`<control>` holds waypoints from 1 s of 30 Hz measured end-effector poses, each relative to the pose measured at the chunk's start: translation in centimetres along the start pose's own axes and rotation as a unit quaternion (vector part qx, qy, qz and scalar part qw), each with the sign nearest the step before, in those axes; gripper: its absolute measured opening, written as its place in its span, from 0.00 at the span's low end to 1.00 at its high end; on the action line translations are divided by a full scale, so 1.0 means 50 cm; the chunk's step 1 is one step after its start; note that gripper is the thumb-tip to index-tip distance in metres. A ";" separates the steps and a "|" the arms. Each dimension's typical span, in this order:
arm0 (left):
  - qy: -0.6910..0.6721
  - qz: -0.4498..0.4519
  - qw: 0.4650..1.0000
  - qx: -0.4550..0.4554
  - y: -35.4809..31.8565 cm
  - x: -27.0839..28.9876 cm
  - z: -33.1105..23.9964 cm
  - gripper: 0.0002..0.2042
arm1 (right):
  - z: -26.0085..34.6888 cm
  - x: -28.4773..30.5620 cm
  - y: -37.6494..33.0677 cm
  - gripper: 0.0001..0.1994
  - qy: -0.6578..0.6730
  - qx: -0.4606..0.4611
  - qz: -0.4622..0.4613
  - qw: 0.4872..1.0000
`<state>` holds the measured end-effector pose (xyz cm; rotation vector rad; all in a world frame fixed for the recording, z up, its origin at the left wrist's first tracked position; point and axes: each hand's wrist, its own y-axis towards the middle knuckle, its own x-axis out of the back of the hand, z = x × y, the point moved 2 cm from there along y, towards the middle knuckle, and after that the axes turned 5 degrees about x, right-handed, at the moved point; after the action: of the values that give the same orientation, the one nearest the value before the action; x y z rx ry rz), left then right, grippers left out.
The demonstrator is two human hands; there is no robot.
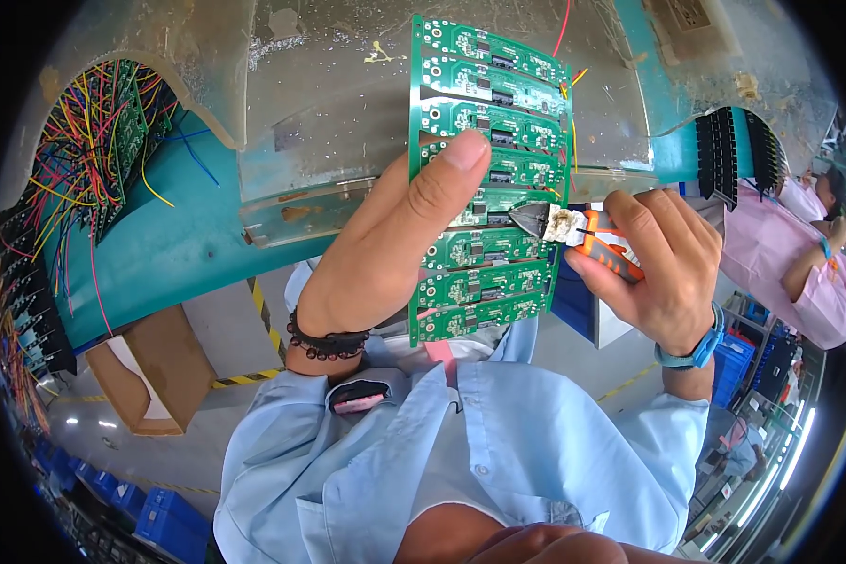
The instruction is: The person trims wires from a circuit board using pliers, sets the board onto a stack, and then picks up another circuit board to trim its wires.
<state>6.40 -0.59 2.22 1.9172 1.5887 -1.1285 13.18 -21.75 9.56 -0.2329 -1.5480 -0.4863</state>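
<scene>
While in left hand (376, 235), PCB (528, 169) under thumb (446, 174)

I count one bare left hand (399, 221), one bare right hand (665, 256), one green circuit-board panel (484, 282) with eight strips (484, 318) and one orange-and-grey-handled cutter (568, 227). Plus one brown cardboard box (177, 362) near left; the multicoloured wires (73, 169) far left are too tangled to count.

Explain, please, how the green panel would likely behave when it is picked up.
The panel is probably light and fairly stiff: the left hand supports it without obvious sag. It may flex or break between its strips, which look mostly cut apart. Black parts sit exposed, so they could get knocked.
</scene>
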 end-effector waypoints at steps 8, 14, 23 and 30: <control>-0.003 0.000 1.000 -0.005 -0.001 -0.005 -0.003 0.27 | -0.009 -0.006 0.000 0.26 0.008 0.018 -0.055 0.998; -0.022 0.005 1.000 0.001 -0.002 -0.007 0.000 0.28 | -0.002 -0.007 0.000 0.27 0.002 0.024 -0.058 0.998; -0.006 0.004 1.000 -0.006 0.001 -0.005 0.000 0.28 | 0.003 -0.010 -0.005 0.26 -0.045 0.048 -0.039 0.997; 0.005 -0.001 1.000 -0.016 0.001 -0.004 0.002 0.29 | -0.006 -0.009 -0.008 0.25 -0.032 0.037 -0.072 0.996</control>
<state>6.40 -0.80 2.30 1.9030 1.6047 -1.0891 13.31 -22.19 9.07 -0.0814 -1.6495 -0.5384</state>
